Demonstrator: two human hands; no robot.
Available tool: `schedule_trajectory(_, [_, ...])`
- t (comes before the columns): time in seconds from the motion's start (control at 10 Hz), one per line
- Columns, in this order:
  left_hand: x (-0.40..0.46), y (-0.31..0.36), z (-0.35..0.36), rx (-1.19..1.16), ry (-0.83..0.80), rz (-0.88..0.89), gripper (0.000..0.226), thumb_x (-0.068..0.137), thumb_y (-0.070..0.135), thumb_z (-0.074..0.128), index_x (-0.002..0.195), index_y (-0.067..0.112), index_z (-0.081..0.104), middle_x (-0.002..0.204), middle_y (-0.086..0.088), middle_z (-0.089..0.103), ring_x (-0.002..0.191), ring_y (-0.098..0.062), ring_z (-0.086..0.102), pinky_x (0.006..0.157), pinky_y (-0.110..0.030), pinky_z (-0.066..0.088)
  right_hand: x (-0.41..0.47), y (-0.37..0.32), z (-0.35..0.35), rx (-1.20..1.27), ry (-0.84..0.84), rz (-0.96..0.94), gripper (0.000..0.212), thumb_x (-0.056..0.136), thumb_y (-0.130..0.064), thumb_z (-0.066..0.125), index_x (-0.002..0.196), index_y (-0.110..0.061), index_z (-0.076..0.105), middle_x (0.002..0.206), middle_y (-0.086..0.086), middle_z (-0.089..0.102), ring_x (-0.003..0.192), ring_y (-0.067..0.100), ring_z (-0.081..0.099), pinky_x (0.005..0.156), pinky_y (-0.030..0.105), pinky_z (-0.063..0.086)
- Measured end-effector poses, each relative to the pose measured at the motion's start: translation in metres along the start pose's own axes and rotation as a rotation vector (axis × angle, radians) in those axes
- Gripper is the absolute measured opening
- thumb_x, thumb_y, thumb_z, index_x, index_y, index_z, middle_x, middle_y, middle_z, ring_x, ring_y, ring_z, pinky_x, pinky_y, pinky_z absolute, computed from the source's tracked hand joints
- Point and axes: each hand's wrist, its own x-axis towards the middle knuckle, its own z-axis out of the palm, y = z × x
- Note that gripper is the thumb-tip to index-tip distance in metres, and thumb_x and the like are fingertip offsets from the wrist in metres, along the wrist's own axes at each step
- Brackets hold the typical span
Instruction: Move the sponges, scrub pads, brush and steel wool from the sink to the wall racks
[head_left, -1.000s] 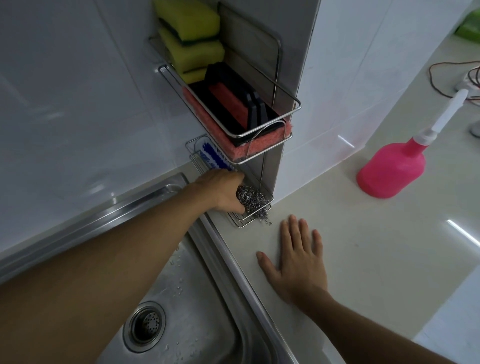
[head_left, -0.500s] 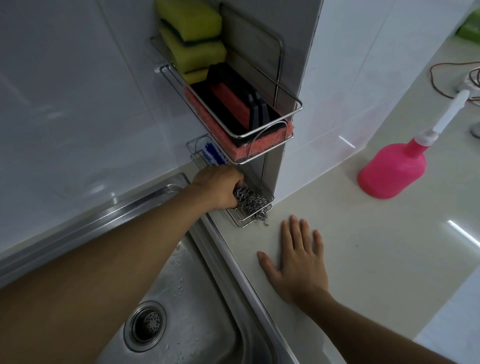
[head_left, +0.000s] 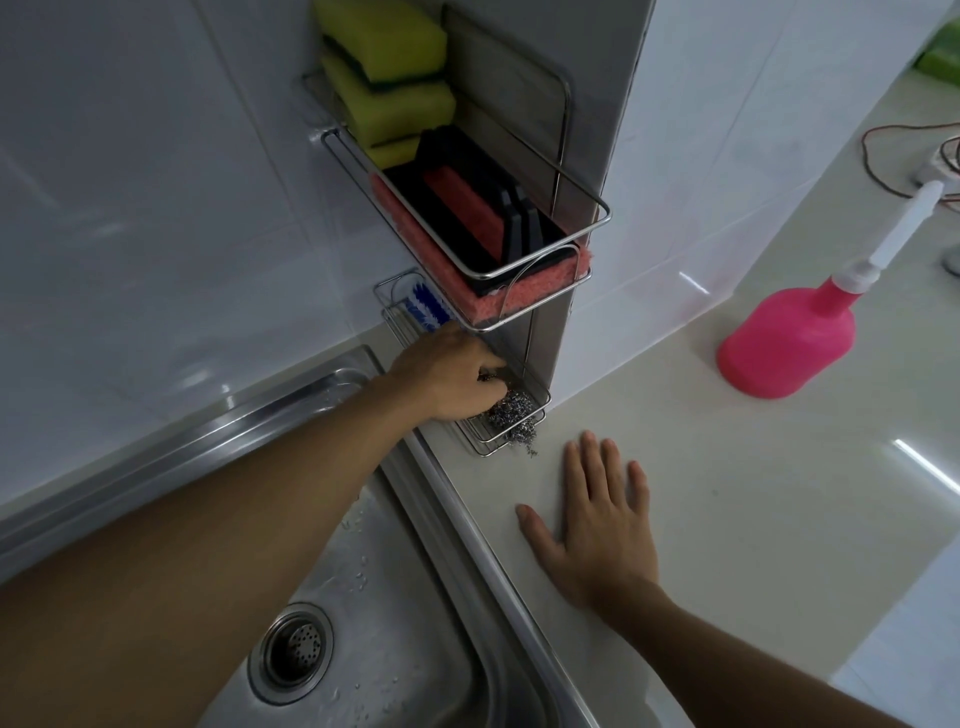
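My left hand (head_left: 451, 375) reaches into the lower wire rack (head_left: 519, 439) on the wall, with its fingers closed on the grey steel wool (head_left: 511, 415) that sits in the rack's right end. A blue-and-white brush (head_left: 422, 310) stands in the left part of that rack, partly hidden behind my hand. The upper rack (head_left: 582, 218) holds yellow-green sponges (head_left: 387, 67) stacked at the back, and black and red scrub pads (head_left: 467, 213) on a pink pad (head_left: 524, 296). My right hand (head_left: 597, 525) lies flat, fingers apart, on the counter.
The steel sink (head_left: 395, 623) with its drain (head_left: 293, 652) is below left and holds only water drops. A pink spray bottle (head_left: 789, 343) stands on the pale counter (head_left: 727, 493) to the right. Brown wires (head_left: 883, 150) lie at the far right.
My left hand has pushed the steel wool a little deeper into the lower rack and its fingers have curled over it. The right hand has stayed flat.
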Motion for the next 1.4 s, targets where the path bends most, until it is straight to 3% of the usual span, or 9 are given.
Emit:
schedule_trajectory(0.1, [-0.003, 0.001, 0.001, -0.015, 0.024, 0.039, 0.048, 0.093, 0.047, 0.052, 0.137, 0.029, 0.059, 0.144, 0.003, 0.056, 0.133, -0.020, 0.052, 0.106, -0.041, 0.045, 0.000, 0.000, 0.000, 0.003, -0.003, 0.000, 0.096, 0.091, -0.079, 0.014, 0.161, -0.014, 0.009, 0.169, 0.007, -0.001, 0.155, 0.026, -0.010, 0.125, 0.052, 0.001])
schedule_trajectory(0.3, [0.001, -0.006, 0.016, -0.023, -0.186, 0.065, 0.040, 0.100, 0.030, 0.049, 0.140, 0.025, 0.055, 0.147, -0.001, 0.054, 0.127, -0.023, 0.057, 0.104, -0.044, 0.047, 0.000, -0.001, 0.000, 0.001, 0.001, -0.001, 0.097, 0.091, -0.080, 0.011, 0.161, -0.014, 0.008, 0.169, 0.007, -0.002, 0.155, 0.026, -0.011, 0.125, 0.052, 0.000])
schedule_trajectory(0.4, [0.005, -0.008, 0.012, -0.029, -0.059, 0.096, 0.044, 0.095, 0.034, 0.061, 0.137, 0.022, 0.059, 0.139, -0.005, 0.059, 0.127, -0.023, 0.054, 0.103, -0.037, 0.045, 0.000, -0.001, 0.000, 0.000, 0.002, 0.001, 0.096, 0.091, -0.079, 0.014, 0.161, -0.014, 0.010, 0.169, 0.007, -0.001, 0.155, 0.026, -0.009, 0.125, 0.052, 0.001])
schedule_trajectory(0.5, [0.001, -0.009, 0.002, 0.076, 0.129, 0.111, 0.047, 0.086, 0.045, 0.070, 0.127, 0.023, 0.067, 0.120, -0.002, 0.064, 0.106, -0.019, 0.060, 0.079, -0.026, 0.042, 0.000, -0.001, 0.000, -0.012, -0.010, 0.003, 0.095, 0.091, -0.079, 0.014, 0.161, -0.014, 0.008, 0.169, 0.007, -0.003, 0.155, 0.026, -0.011, 0.124, 0.052, 0.000])
schedule_trajectory(0.6, [-0.004, -0.010, 0.000, 0.115, 0.152, 0.081, 0.040, 0.086, 0.049, 0.069, 0.118, 0.025, 0.073, 0.108, -0.001, 0.073, 0.090, -0.018, 0.067, 0.072, -0.028, 0.051, 0.000, -0.002, -0.002, -0.008, -0.013, 0.000, 0.096, 0.091, -0.080, 0.011, 0.161, -0.015, 0.007, 0.169, 0.006, -0.004, 0.155, 0.026, -0.013, 0.124, 0.052, -0.001])
schedule_trajectory(1.1, [-0.004, -0.017, 0.021, 0.162, 0.081, 0.113, 0.033, 0.099, 0.041, 0.048, 0.110, 0.020, 0.070, 0.096, -0.007, 0.074, 0.083, -0.024, 0.069, 0.073, -0.037, 0.057, 0.001, 0.000, -0.001, -0.019, -0.044, 0.010, 0.096, 0.090, -0.080, 0.009, 0.161, -0.015, 0.003, 0.168, 0.007, -0.006, 0.154, 0.026, -0.015, 0.124, 0.052, -0.001])
schedule_trajectory(1.2, [-0.010, -0.018, 0.018, 0.098, -0.029, 0.113, 0.042, 0.102, 0.039, 0.042, 0.136, 0.018, 0.057, 0.138, -0.009, 0.061, 0.119, -0.027, 0.061, 0.097, -0.046, 0.051, 0.000, -0.001, -0.003, -0.010, -0.045, 0.018, 0.096, 0.090, -0.080, 0.008, 0.161, -0.015, 0.003, 0.168, 0.006, -0.006, 0.154, 0.026, -0.015, 0.125, 0.051, -0.002])
schedule_trajectory(1.3, [-0.018, -0.019, 0.016, 0.099, -0.047, 0.127, 0.052, 0.105, 0.034, 0.037, 0.154, 0.016, 0.033, 0.163, -0.007, 0.025, 0.151, -0.026, 0.023, 0.121, -0.043, 0.022, 0.001, 0.001, -0.004, -0.025, -0.110, 0.031, 0.096, 0.089, -0.081, 0.005, 0.160, -0.017, -0.006, 0.168, 0.005, -0.014, 0.153, 0.025, -0.020, 0.124, 0.049, -0.006])
schedule_trajectory(1.4, [-0.033, -0.020, 0.017, 0.089, 0.034, 0.100, 0.057, 0.105, 0.036, 0.035, 0.158, 0.021, 0.019, 0.166, -0.006, 0.011, 0.154, -0.026, 0.008, 0.123, -0.041, 0.010, 0.007, 0.001, -0.008, 0.016, -0.144, 0.030, 0.097, 0.089, -0.080, 0.009, 0.160, -0.016, -0.009, 0.167, 0.005, -0.017, 0.152, 0.024, -0.023, 0.124, 0.048, -0.010])
